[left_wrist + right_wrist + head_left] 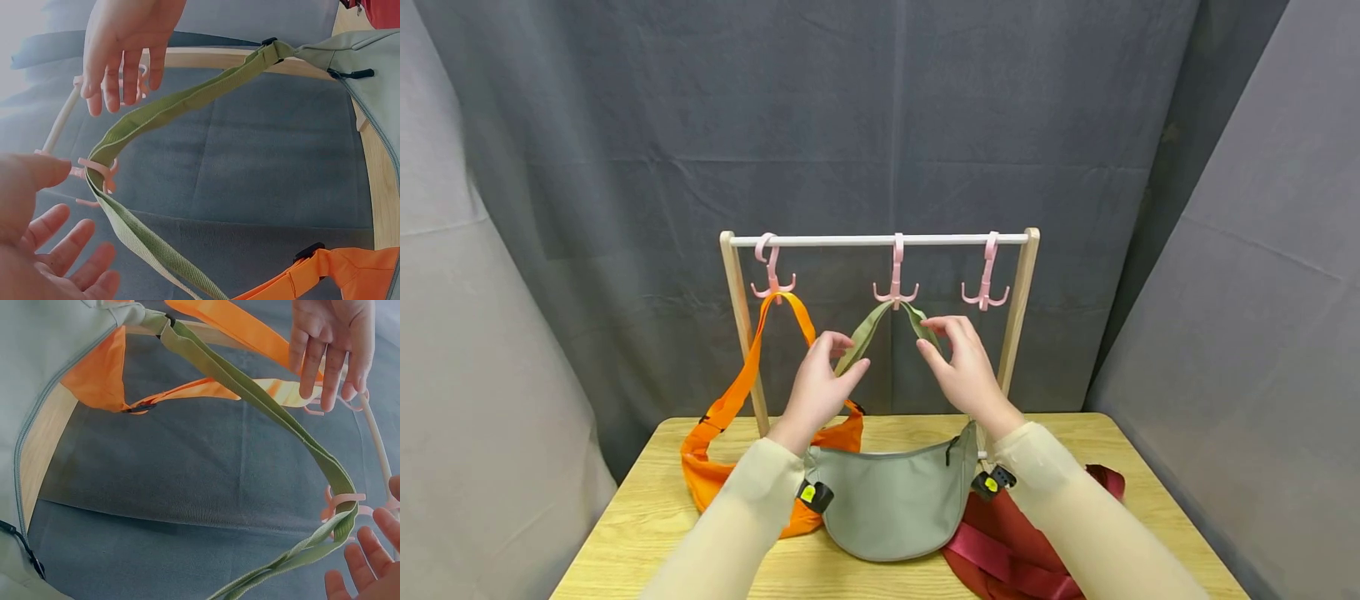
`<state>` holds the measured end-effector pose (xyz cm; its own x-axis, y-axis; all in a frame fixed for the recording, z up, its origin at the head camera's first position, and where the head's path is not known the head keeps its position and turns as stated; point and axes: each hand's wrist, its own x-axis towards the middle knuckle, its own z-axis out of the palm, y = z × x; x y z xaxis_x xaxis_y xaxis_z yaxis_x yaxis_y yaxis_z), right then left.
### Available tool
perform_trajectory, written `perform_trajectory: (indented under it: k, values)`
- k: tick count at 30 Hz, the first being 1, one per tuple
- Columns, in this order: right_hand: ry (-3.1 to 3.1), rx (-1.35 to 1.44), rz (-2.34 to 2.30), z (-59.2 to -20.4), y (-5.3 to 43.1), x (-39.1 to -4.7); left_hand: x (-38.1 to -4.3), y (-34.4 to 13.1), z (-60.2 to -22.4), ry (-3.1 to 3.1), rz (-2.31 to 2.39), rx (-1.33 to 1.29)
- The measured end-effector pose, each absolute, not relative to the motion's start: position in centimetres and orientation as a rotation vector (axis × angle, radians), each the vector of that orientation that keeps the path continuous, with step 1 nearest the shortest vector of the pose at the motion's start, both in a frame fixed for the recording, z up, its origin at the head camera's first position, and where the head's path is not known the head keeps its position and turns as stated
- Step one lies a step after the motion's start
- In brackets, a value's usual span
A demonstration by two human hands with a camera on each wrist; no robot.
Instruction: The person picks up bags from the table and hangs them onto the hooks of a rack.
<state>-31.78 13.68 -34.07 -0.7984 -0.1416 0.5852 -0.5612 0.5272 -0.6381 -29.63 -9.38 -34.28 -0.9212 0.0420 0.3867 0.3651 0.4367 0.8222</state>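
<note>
A sage green crossbody bag (895,504) hangs by its green strap (169,106) from the middle pink hook (896,275). In the left wrist view the strap loops over a prong of that hook. My left hand (822,383) is beside the strap's left run, fingers spread and relaxed with nothing between them. On the other side my right hand (964,368) stands next to the right run, its fingers loosely extended. Both wrist views show gaps between the hands and the strap. The bag's body hangs below, between my forearms.
An orange bag (718,417) hangs from the left pink hook (772,271). The right pink hook (986,275) carries nothing. A white bar (827,241) on wooden posts holds the hooks. A dark red bag (1000,546) lies on the wooden table (640,500), partly under my right forearm.
</note>
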Motion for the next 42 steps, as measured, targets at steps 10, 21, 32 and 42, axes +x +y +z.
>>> perform_trajectory:
  k: [10, 21, 32, 42]
  values:
    - [-2.264, 0.63, 1.162, -34.4, 13.9, -30.5, -27.9, -8.6, -34.7, -2.363, -1.478, -0.446]
    - [-2.246, 0.651, 1.195, -35.2, 14.6, -28.3, -26.0, -8.3, -35.4, -2.318, -1.458, -0.505]
    - [-2.217, 0.632, 1.239, -37.9, 14.6, -26.5, -24.4, -8.3, -37.7, -2.257, -1.522, -0.474]
    - [-2.158, 0.583, 1.279, -39.7, 15.0, -26.3, -24.3, -8.4, -39.5, -2.21, -1.636, -0.425]
